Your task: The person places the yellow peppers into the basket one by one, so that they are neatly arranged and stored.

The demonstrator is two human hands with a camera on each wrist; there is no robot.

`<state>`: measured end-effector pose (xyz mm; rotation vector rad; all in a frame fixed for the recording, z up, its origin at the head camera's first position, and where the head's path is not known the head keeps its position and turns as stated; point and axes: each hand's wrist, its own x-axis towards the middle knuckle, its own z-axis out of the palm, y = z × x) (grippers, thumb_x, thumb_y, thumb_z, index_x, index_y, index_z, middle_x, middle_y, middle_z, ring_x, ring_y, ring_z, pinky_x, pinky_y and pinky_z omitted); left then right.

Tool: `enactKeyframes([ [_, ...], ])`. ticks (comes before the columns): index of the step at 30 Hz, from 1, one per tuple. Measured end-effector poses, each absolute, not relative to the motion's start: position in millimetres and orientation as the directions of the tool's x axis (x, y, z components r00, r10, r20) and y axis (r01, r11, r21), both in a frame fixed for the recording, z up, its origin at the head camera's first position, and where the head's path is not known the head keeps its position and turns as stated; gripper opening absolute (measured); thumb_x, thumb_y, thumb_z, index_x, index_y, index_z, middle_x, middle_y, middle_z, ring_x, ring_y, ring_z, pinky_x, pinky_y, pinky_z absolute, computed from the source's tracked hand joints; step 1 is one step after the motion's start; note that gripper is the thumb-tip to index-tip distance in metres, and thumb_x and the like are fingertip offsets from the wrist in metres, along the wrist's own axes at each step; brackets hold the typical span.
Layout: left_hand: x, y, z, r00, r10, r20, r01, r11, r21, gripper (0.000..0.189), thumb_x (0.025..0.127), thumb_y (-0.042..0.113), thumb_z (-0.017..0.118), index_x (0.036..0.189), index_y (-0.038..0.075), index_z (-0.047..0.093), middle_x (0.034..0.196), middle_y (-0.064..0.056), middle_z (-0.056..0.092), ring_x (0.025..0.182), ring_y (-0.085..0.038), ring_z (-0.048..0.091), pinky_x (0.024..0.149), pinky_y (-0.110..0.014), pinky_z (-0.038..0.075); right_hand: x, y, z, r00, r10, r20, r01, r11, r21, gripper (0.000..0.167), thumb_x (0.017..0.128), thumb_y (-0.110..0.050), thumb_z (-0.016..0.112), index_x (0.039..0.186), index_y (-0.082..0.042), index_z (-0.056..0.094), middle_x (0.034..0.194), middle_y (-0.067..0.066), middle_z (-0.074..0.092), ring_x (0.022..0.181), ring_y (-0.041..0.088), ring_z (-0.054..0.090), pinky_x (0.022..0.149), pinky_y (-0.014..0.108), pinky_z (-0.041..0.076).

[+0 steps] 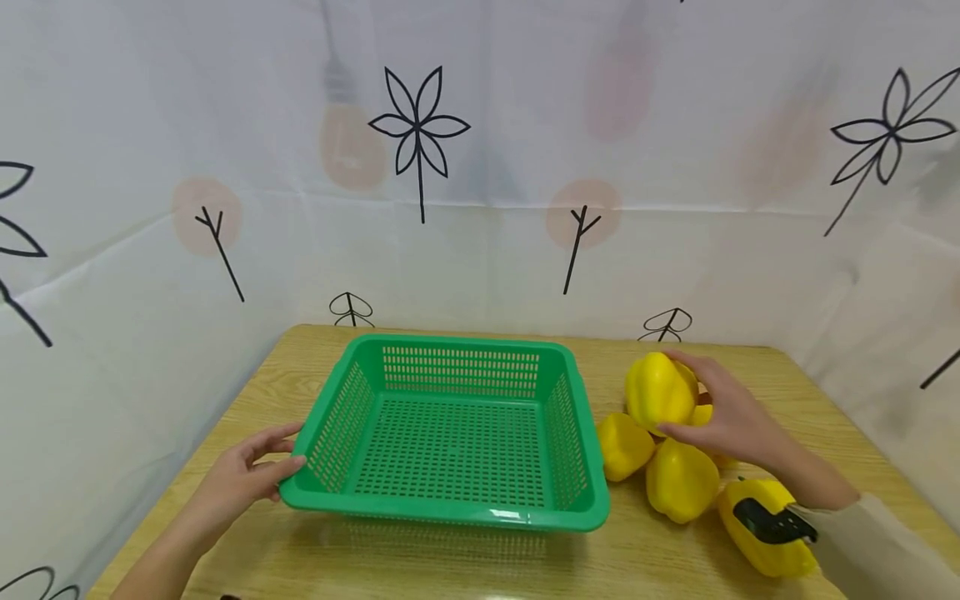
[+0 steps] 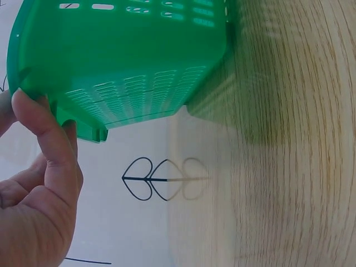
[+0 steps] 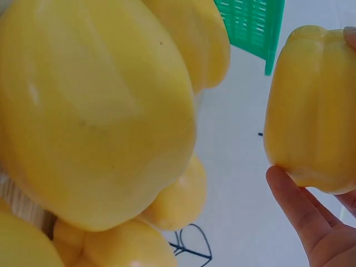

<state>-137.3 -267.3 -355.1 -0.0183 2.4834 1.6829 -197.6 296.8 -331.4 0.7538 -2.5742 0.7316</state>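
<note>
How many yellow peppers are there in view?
At least 6: one pepper in the right hand, another beside the basket, another by the sleeve, three between those two; more may be hidden.

A wood-grain tabletop (image 1: pixel 300 557) is carrying a green basket (image 1: pixel 442 510) and yellow peppers (image 1: pixel 682 483).
The perforated basket is standing near the middle; peppers are lying clustered at its right, with one (image 1: pixel 783 546) resting nearer the front.

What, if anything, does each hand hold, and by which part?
The left hand holds the green basket by the rim on its left side; the right hand holds a yellow pepper by its opposite ends.
</note>
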Motion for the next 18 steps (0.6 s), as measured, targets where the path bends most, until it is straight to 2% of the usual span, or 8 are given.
enactKeyframes([
  [6,-137,-268,-355,-0.990,0.075,-0.116,-0.081,0.372,0.925,0.064,0.090,0.027,0.063,0.143,0.005,0.034,0.131,-0.022,0.041,0.084,-0.017,0.060,0.068,-0.039,0.051,-203,289,-329,-0.778,-0.415,0.471,-0.604,0.698,-0.383,0.088,0.069,-0.015,0.083,0.141,-0.005,0.035,0.126,0.015,0.045,0.097,0.016,0.045,0.069,0.026,0.051],
  [12,-138,-268,-356,-0.990,0.077,-0.116,-0.080,0.371,0.925,0.064,0.090,0.027,0.063,0.144,0.006,0.035,0.131,-0.021,0.041,0.085,-0.017,0.060,0.068,-0.040,0.051,-208,281,-327,-0.784,-0.427,0.452,-0.608,0.676,-0.416,0.086,0.071,-0.015,0.082,0.142,-0.003,0.034,0.131,0.017,0.041,0.102,0.024,0.047,0.071,0.031,0.051],
  [18,-138,-268,-357,-0.991,0.075,-0.114,-0.078,0.373,0.924,0.063,0.090,0.027,0.063,0.144,0.007,0.035,0.132,-0.021,0.041,0.087,-0.017,0.060,0.068,-0.040,0.051,-209,270,-323,-0.782,-0.438,0.443,-0.614,0.662,-0.429,0.084,0.073,-0.016,0.081,0.141,-0.003,0.034,0.130,0.016,0.041,0.102,0.023,0.045,0.072,0.031,0.050],
])
